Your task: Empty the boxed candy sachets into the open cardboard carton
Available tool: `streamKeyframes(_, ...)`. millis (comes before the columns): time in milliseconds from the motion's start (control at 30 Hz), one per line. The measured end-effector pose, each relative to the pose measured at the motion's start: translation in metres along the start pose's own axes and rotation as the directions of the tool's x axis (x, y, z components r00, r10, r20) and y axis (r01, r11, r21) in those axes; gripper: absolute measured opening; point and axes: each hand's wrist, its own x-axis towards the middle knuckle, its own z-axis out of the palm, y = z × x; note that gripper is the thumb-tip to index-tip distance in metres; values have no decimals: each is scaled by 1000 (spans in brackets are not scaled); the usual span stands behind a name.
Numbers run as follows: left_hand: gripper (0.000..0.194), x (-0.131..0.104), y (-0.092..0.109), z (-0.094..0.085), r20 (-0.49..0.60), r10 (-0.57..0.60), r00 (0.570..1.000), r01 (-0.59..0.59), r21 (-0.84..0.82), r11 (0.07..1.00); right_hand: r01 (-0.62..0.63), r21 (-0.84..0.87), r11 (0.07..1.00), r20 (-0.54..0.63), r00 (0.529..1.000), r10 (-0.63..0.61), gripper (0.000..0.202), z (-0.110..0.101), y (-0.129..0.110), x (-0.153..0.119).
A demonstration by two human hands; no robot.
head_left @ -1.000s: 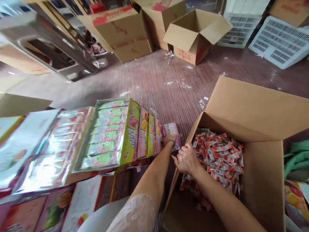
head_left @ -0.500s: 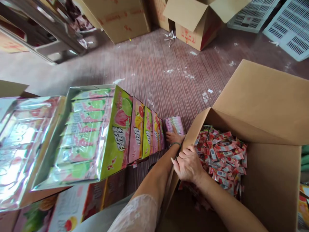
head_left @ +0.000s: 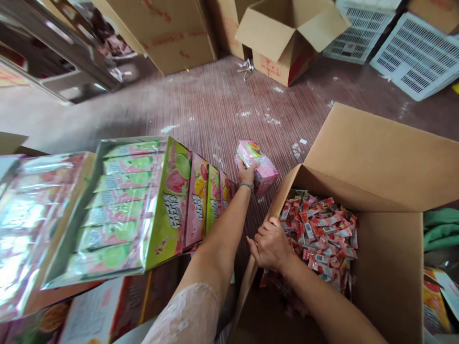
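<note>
My left hand (head_left: 247,176), with a green band at its wrist, is closed round a small pink box (head_left: 264,168) with fruit pictures, held tilted over the floor. My right hand (head_left: 271,244) grips the near left wall of a large open cardboard carton (head_left: 390,258). Inside the carton lies a heap of small red-and-white wrapped packets (head_left: 328,229). To the left of my left arm stands a row of green and pink fruit-printed boxes (head_left: 172,205). The nearest has a clear film over its rows of packs.
Another film-covered box (head_left: 46,210) lies at the far left. Open cardboard boxes (head_left: 267,48) and white slatted crates (head_left: 418,57) stand at the back. Paper scraps litter the brown striped floor (head_left: 201,105). Green cloth (head_left: 441,229) lies right of the carton.
My left hand has lifted the pink box from beside the row, bringing its fruit-printed side into view. My right hand keeps its hold on the carton. The view has shifted slightly.
</note>
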Motion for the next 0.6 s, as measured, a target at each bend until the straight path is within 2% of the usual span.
streamKeyframes(67, 89, -8, 31, 8, 105, 100, 990, -65, -291, 955, -21, -4, 1000, 32, 999, 21, 34, 0, 1, 2)
streamKeyframes(133, 86, -28, 65, 11, 213, 170, 962, -65, -425, 903, -40, -14, 999, 92, 995, 42, 33, -1, 2, 6)
streamKeyframes(233, 90, -78, 115, -1, 343, 240, 908, -74, -433, 898, -59, -58, 997, 176, 982, 68, 29, -8, 0, 11)
streamKeyframes(333, 95, -142, 153, -25, 457, 241, 856, -90, -328, 940, -66, -110, 992, 148, 986, 82, 22, -17, -3, 1)
streamKeyframes(400, 95, -186, 166, -45, 522, 217, 825, -92, -254, 963, -69, -106, 992, 62, 995, 76, 21, -24, -3, -23)
streamKeyframes(467, 93, -225, 168, -65, 567, 184, 803, -87, -195, 977, -87, -74, 993, -95, 992, 79, 37, -37, -2, -59)
streamKeyframes(533, 91, -261, 160, -82, 594, 140, 792, -68, -143, 987, -136, -52, 989, -309, 944, 113, 51, -66, -3, -100)
streamKeyframes(600, 90, -291, 145, -93, 625, 75, 777, -31, -81, 996, -166, -79, 983, -463, 879, 111, 61, -109, -10, -135)
